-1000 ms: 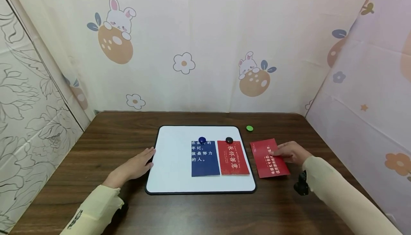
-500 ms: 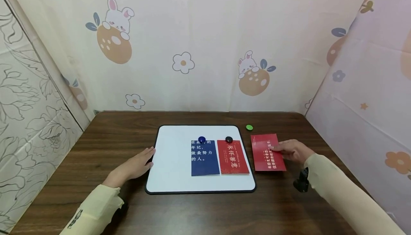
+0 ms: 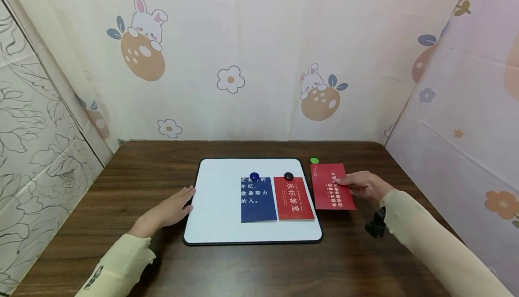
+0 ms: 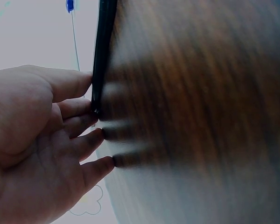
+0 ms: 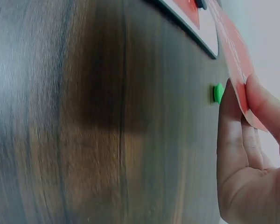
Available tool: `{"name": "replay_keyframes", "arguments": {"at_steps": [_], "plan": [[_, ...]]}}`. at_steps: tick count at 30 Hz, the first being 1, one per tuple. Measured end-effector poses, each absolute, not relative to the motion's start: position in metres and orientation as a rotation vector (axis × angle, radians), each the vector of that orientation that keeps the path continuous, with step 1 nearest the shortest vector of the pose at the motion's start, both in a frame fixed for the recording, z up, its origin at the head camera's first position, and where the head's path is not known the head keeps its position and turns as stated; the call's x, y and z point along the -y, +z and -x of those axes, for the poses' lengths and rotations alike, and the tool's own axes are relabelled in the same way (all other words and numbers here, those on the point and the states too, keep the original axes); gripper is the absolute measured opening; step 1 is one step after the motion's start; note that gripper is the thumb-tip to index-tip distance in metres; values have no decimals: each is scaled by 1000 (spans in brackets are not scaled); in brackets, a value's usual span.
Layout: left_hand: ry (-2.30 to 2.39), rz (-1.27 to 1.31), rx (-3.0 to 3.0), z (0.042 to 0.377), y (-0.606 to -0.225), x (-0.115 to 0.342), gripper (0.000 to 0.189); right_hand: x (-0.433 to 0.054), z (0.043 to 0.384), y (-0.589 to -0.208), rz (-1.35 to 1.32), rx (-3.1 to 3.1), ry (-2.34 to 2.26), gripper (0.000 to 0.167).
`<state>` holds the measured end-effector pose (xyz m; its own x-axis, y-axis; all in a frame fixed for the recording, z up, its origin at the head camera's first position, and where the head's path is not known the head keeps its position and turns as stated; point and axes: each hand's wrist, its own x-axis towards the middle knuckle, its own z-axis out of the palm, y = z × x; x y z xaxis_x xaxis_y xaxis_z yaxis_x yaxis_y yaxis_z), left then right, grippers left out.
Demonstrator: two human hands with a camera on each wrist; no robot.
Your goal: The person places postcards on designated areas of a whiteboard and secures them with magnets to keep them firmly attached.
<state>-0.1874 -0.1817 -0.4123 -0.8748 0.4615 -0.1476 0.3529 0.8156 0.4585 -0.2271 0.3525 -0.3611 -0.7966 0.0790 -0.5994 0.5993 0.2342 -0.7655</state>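
Observation:
My right hand (image 3: pixel 366 186) pinches a red card (image 3: pixel 327 188) with white writing by its right edge, thumb on top and fingers beneath. In the right wrist view the card (image 5: pixel 234 51) is bent slightly and held above the table. My left hand (image 3: pixel 170 207) touches the left edge of a whiteboard (image 3: pixel 215 216) with extended fingers, fingertips against its black frame (image 4: pixel 101 51). On the board lie a blue card (image 3: pixel 258 209) under a dark blue round magnet (image 3: pixel 254 176) and another red card (image 3: pixel 295 202) under a black magnet (image 3: pixel 289 176).
A green magnet (image 3: pixel 314 160) sits on the wooden table (image 3: pixel 251 270) behind the held card, past the board's right corner. A patterned curtain (image 3: pixel 259 107) hangs along the table's back edge, and more cloth (image 3: pixel 454 162) hangs at the right.
My right hand has carried the red card up off its place, away from me and lately leftward, closer to the board and green magnet. The left hand stays at the board's edge.

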Motion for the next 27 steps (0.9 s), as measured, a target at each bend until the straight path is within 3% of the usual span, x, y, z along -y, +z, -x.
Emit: {"name": "replay_keyframes", "arguments": {"at_steps": [27], "plan": [[613,-633,-2756,189,-414,183,54,-298,238,-359,-569,-1917,-1760,63]]}}
